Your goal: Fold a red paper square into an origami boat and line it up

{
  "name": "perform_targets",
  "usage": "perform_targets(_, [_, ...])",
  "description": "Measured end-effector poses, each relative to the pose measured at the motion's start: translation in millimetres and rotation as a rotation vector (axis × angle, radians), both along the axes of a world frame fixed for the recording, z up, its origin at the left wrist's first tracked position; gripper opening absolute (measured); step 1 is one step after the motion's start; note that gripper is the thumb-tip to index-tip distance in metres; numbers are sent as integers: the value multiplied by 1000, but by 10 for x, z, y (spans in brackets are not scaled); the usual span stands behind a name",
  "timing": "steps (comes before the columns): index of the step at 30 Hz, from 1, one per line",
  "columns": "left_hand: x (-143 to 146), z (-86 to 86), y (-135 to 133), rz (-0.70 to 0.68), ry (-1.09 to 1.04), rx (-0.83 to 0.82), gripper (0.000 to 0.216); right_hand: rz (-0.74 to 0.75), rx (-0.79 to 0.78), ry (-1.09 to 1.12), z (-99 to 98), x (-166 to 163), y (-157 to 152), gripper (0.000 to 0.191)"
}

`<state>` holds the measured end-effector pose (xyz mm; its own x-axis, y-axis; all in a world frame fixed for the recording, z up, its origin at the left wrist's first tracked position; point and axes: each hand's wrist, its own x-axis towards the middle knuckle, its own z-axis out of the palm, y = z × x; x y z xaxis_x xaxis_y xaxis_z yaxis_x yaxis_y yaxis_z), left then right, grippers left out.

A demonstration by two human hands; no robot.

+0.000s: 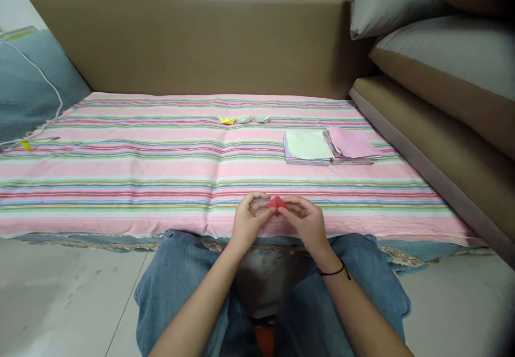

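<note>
A small red piece of folded paper [277,204], diamond-shaped with a crease down its middle, is held just above the front part of the striped cloth. My left hand [250,218] pinches its left corner between thumb and fingers. On the other side, my right hand [307,220] grips the right corner in the same way. Both thumbs rest near the paper's lower edge, and the fingertips behind it are partly hidden.
Three small folded paper boats, one yellow [226,121] and two pale green [243,119], stand in a row farther back on the striped cloth [120,169]. Two stacks of square paper, pale green on top [308,145] and pink on top [354,142], lie at the right. Cushions [442,62] are piled beyond.
</note>
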<state>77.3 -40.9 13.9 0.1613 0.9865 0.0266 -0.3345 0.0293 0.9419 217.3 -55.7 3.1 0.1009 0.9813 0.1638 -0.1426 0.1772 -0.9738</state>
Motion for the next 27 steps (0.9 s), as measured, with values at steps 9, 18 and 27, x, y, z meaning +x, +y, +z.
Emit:
perform_targets(9, [-48, -13, 14, 53, 203, -18, 18, 51, -78, -73, 19, -2, -16, 21])
perform_targets(18, [-38, 2, 20, 151, 38, -81, 17, 342, -248, -33, 58, -18, -39, 28])
perform_targets(27, [-53, 27, 12, 41, 73, -92, 20, 274, -155, -143, 24, 4, -51, 29])
